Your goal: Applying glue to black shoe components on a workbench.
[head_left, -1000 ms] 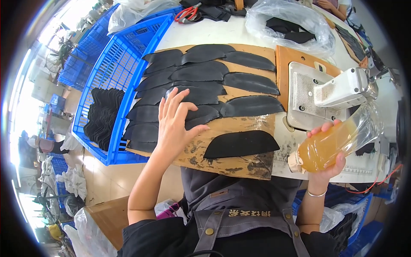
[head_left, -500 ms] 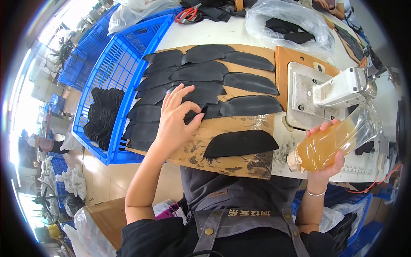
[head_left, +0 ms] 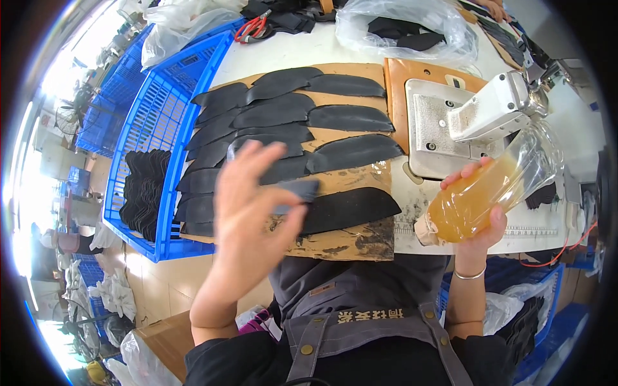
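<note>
My right hand (head_left: 484,237) grips a clear plastic bottle (head_left: 465,204) of amber liquid. The bottle is tilted, its pale, wrapped-looking mouth pointing down and left. Smeared by motion, my left hand (head_left: 248,202) pinches a small dark grey piece (head_left: 301,189) between thumb and forefinger; its exact kind is unclear. Below that hand lies a stained cardboard sheet (head_left: 351,248) bearing overlapping rows of curved black leather-like pieces (head_left: 351,118). A single black curved piece (head_left: 353,209) lies at the sheet's near edge, its left end partly behind my fingers.
At the left stands a blue plastic crate (head_left: 168,193) with stacked wavy black pieces (head_left: 145,186). A white machine (head_left: 444,122) occupies the table's right side. Farther back are a clear plastic bag (head_left: 412,55) with black pieces and red-handled scissors (head_left: 252,27). Another person's hand (head_left: 496,11) shows far right.
My left hand has moved nearer to me, carrying the small dark piece away from the rows toward the single black piece. The bottle stays in my right hand; the whole view has shifted slightly.
</note>
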`<state>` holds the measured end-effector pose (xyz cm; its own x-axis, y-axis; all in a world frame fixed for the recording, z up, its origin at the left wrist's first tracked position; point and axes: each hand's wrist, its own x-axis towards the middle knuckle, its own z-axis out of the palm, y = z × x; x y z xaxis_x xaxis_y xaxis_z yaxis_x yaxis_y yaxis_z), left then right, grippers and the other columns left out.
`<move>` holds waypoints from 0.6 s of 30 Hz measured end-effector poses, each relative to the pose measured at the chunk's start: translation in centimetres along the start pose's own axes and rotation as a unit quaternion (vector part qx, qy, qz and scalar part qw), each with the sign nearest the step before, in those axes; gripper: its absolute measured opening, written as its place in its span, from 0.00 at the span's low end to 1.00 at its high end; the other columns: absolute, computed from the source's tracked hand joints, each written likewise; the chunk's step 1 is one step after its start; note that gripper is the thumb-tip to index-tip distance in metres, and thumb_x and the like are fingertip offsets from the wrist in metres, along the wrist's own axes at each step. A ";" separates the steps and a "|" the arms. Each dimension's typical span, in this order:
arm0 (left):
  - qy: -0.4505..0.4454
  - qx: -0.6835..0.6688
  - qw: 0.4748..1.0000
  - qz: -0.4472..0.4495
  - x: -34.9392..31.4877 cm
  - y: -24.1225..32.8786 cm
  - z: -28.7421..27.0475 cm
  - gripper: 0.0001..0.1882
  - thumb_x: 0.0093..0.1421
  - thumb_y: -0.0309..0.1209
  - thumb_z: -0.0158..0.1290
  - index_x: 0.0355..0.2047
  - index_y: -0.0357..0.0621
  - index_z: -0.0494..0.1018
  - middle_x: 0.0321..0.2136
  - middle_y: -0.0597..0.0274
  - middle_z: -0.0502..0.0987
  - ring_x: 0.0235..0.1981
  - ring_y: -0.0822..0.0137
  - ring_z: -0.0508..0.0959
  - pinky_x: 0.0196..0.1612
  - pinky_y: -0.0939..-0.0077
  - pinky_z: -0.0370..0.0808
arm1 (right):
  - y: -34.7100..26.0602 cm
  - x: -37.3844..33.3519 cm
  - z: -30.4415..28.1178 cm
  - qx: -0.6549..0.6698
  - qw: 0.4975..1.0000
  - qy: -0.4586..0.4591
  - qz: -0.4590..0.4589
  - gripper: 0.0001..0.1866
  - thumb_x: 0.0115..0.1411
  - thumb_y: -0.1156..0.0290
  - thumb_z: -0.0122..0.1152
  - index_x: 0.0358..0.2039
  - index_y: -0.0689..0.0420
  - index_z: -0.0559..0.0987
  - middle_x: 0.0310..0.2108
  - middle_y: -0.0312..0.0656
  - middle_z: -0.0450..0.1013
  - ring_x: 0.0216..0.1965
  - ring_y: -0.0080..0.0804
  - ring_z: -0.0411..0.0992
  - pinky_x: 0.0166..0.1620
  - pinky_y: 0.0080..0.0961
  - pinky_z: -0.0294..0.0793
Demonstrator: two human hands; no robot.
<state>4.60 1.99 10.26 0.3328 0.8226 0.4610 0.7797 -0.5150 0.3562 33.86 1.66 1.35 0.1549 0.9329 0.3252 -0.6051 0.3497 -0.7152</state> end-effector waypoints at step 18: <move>-0.171 -0.179 0.968 0.038 1.2 0.5 7.8 0.10 0.48 0.32 0.61 0.25 0.42 0.72 0.51 0.52 0.67 0.58 0.48 0.61 0.58 0.48 0.55 | 0.4 -1.8 1.9 0.121 0.981 -0.064 0.138 0.40 0.40 0.58 0.64 0.53 0.58 0.59 0.36 0.52 0.68 0.39 0.49 0.71 0.50 0.45 0.70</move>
<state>9.46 4.59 4.67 0.5854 0.7795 0.2229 0.5327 -0.5771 0.6190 31.86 -0.07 1.62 -0.1321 0.9652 0.2258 -0.7798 0.0395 -0.6248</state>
